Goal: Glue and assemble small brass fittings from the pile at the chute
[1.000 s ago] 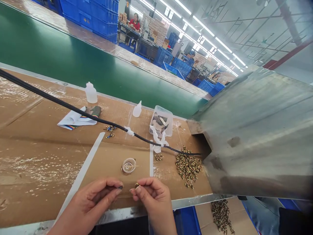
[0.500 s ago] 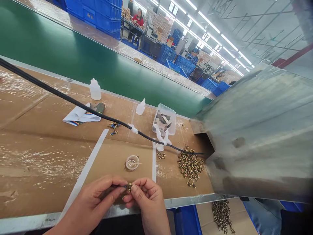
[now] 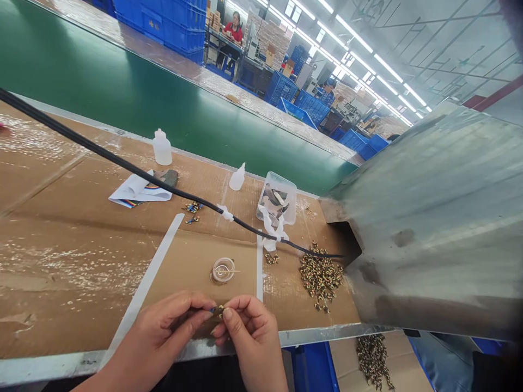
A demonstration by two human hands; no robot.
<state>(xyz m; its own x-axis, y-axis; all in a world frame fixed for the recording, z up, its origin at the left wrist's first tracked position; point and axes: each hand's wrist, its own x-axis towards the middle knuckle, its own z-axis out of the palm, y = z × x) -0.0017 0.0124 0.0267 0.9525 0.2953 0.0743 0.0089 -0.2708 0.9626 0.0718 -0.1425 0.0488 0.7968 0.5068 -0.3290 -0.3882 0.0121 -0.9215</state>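
Observation:
Near the table's front edge, my left hand (image 3: 169,326) is closed in a pinch, a small blue bit showing at its fingertips. My right hand (image 3: 251,332), also pinched, holds a tiny black-and-yellow piece (image 3: 221,310). The two sets of fingertips almost meet; whether the blue bit and the piece are joined, I cannot tell. Just beyond stands a small clear round cup (image 3: 223,270) with a thin stick across it. To the right lies a large pile of similar small pieces (image 3: 321,276), with a smaller cluster (image 3: 271,259) beside the white tape.
A black cable (image 3: 122,162) crosses above the table. Behind it are two white squeeze bottles (image 3: 162,148), a folded cloth (image 3: 141,190), several blue-and-yellow pieces (image 3: 193,207) and a clear plastic box (image 3: 278,198). A metal housing (image 3: 425,228) stands right; a green conveyor (image 3: 163,103) runs behind.
The view has shifted slightly. Both hands stay pinched in nearly the same place; the black-and-yellow piece has turned a little between the fingertips.

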